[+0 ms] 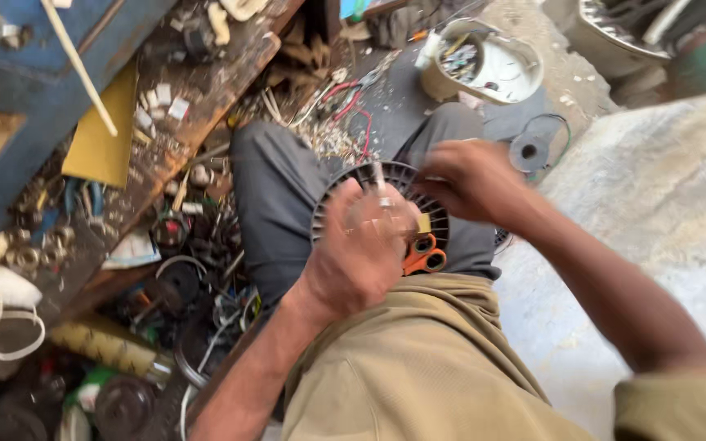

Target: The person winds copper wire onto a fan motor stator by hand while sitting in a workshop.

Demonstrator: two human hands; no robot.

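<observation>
Black and ribbed, the round motor housing (406,192) rests on the person's lap, likely heavy and rigid, best gripped by its rim, with the left hand (361,249) clenched over it, right hand (471,175) grasping its far edge, orange scissors (424,255) beside.

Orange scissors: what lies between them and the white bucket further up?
In the head view, the black finned round part on the lap and the right hand lie between the orange scissors and the white bucket.
</observation>
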